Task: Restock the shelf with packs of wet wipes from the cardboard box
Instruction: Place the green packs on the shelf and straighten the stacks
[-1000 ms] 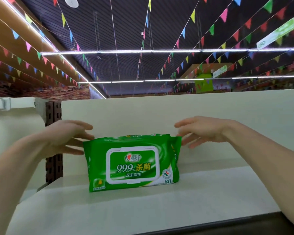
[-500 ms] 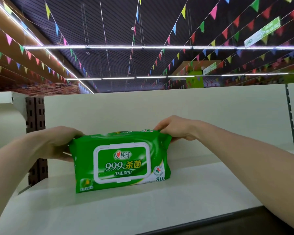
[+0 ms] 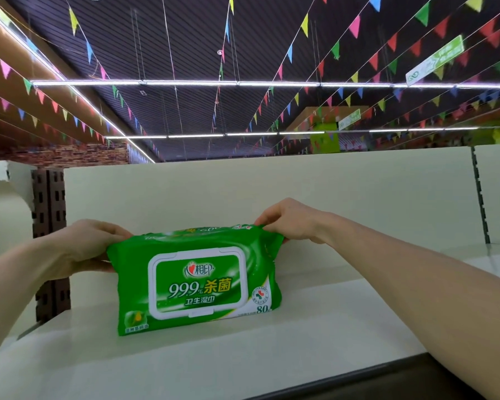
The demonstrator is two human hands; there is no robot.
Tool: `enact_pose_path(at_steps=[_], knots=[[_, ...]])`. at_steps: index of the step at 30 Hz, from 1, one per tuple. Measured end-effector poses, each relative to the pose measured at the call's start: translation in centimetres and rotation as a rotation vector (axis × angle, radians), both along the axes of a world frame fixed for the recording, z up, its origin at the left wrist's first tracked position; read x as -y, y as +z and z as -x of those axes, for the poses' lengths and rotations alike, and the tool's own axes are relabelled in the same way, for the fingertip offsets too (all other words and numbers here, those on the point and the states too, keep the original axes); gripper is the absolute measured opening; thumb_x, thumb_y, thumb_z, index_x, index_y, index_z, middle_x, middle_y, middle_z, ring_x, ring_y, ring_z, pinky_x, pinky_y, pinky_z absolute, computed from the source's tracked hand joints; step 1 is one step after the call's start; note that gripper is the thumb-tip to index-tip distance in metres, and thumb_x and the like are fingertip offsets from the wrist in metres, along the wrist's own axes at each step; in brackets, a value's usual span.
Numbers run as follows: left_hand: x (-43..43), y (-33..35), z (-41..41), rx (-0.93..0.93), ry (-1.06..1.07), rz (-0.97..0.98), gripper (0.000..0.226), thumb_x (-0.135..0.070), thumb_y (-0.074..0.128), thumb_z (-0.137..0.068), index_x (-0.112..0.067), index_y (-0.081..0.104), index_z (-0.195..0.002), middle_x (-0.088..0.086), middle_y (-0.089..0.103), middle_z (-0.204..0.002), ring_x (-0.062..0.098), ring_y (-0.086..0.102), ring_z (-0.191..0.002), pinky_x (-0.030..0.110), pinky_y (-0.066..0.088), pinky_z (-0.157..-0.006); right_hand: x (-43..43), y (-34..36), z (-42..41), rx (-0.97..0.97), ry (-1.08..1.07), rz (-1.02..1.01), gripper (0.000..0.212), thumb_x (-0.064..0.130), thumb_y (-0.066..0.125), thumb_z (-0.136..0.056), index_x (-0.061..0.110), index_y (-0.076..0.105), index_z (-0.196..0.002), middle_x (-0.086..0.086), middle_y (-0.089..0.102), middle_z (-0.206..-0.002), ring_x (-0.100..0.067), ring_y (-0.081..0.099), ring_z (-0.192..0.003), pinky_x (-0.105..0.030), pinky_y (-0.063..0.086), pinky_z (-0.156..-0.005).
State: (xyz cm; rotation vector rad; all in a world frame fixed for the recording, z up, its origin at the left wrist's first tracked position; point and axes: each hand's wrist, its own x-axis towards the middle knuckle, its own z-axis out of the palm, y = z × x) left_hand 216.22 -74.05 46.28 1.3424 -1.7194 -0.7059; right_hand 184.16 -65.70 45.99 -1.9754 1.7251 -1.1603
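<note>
My left hand (image 3: 78, 249) and right hand (image 3: 289, 222) pinch the pack (image 3: 197, 281) by its ends; between them it looks soft, slippery, light, so end seams seem best.

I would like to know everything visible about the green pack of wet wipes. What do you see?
The pack of wet wipes is a soft, glossy green plastic pouch with a closed white-framed flip lid on its front, Chinese print, "99.9%" and "80". It stands on its long edge on the white shelf, front toward the camera, slightly tilted. The left hand grips its left end; the right hand pinches its upper right corner.
</note>
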Motion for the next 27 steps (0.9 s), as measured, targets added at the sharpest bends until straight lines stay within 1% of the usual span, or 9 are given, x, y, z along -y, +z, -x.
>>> enact_pose_path(at_steps=[4, 12, 15, 18, 20, 22, 24, 26, 27], knots=[[-1.4, 0.2, 0.6, 0.011, 0.064, 0.026, 0.007, 0.004, 0.059, -0.090, 0.008, 0.064, -0.086, 0.019, 0.068, -0.069, 0.028, 0.063, -0.063, 0.025, 0.054, -0.042, 0.3, 0.1, 0.0, -0.084, -0.047, 0.059, 0.014, 0.008, 0.061, -0.091, 0.015, 0.073, -0.087, -0.003, 0.067, -0.084, -0.016, 0.060, -0.081, -0.035, 0.055, -0.083], [-2.6, 0.4, 0.9, -0.025, 0.113, -0.015, 0.009, 0.005, 0.059, -0.090, 0.003, 0.059, -0.081, 0.015, 0.068, -0.058, 0.029, 0.065, -0.064, 0.031, 0.057, -0.044, 1.0, 0.3, 0.6, -0.168, -0.108, 0.067, 0.011, 0.010, 0.062, -0.091, 0.012, 0.073, -0.090, -0.005, 0.067, -0.087, -0.018, 0.062, -0.083, -0.031, 0.057, -0.076], [-2.9, 0.1, 0.1, -0.020, 0.073, -0.075, 0.008, -0.001, 0.055, -0.094, 0.001, 0.063, -0.092, 0.018, 0.072, -0.077, 0.031, 0.068, -0.075, 0.040, 0.061, -0.065, -0.2, 0.5, 0.4, -0.109, -0.080, -0.027, 0.015, 0.012, 0.056, -0.094, 0.015, 0.070, -0.099, -0.008, 0.069, -0.101, -0.016, 0.063, -0.085, -0.029, 0.057, -0.073], [-4.0, 0.9, -0.6, 0.016, 0.022, 0.024, 0.022, -0.028, 0.060, -0.093, -0.011, 0.064, -0.107, 0.013, 0.067, -0.112, 0.027, 0.064, -0.096, 0.046, 0.052, -0.090, -2.7, 1.2, 0.8, -0.035, 0.004, -0.141, 0.026, 0.038, 0.056, -0.094, 0.028, 0.061, -0.117, 0.001, 0.061, -0.124, -0.016, 0.061, -0.104, -0.033, 0.056, -0.083], [-6.0, 2.2, 0.2, 0.150, -0.058, 0.219, 0.066, -0.067, 0.064, -0.075, -0.027, 0.055, -0.128, -0.001, 0.058, -0.126, 0.019, 0.055, -0.112, 0.041, 0.043, -0.098, -4.4, 2.0, 0.4, -0.130, -0.001, -0.083, 0.062, 0.060, 0.060, -0.080, 0.035, 0.046, -0.135, 0.007, 0.047, -0.140, -0.016, 0.048, -0.125, -0.036, 0.045, -0.100], [-8.2, 2.7, 2.7, 0.421, -0.191, 0.308, 0.106, -0.084, 0.064, -0.051, -0.042, 0.034, -0.143, -0.010, 0.046, -0.135, 0.015, 0.044, -0.124, 0.036, 0.035, -0.104, -5.6, 2.4, -1.3, -0.295, 0.031, 0.014, 0.088, 0.065, 0.065, -0.068, 0.040, 0.030, -0.145, 0.009, 0.033, -0.151, -0.011, 0.034, -0.136, -0.031, 0.031, -0.108], [-9.0, 2.2, 5.4, 0.729, -0.242, 0.283, 0.119, -0.075, 0.073, -0.053, -0.043, 0.012, -0.150, -0.009, 0.037, -0.149, 0.015, 0.040, -0.131, 0.032, 0.031, -0.108, -5.8, 1.9, -3.6, -0.478, 0.106, 0.025, 0.098, 0.057, 0.072, -0.070, 0.037, 0.018, -0.150, 0.012, 0.022, -0.155, -0.008, 0.027, -0.139, -0.024, 0.024, -0.109], [-9.1, 1.4, 6.8, 0.911, -0.220, 0.221, 0.119, -0.058, 0.080, -0.062, -0.038, 0.004, -0.152, -0.009, 0.041, -0.148, 0.014, 0.049, -0.123, 0.029, 0.038, -0.104, -5.2, 0.9, -5.4, -0.637, 0.112, -0.033, 0.106, 0.050, 0.078, -0.070, 0.032, 0.013, -0.152, 0.011, 0.025, -0.152, -0.011, 0.034, -0.135, -0.025, 0.031, -0.110], [-8.9, 1.0, 6.9, 0.948, -0.208, 0.207, 0.116, -0.052, 0.082, -0.064, -0.036, 0.008, -0.152, -0.009, 0.046, -0.142, 0.013, 0.054, -0.116, 0.028, 0.043, -0.101, -4.8, 0.5, -5.9, -0.695, 0.097, -0.036, 0.106, 0.049, 0.080, -0.069, 0.031, 0.015, -0.151, 0.009, 0.031, -0.148, -0.013, 0.040, -0.130, -0.029, 0.038, -0.107]])
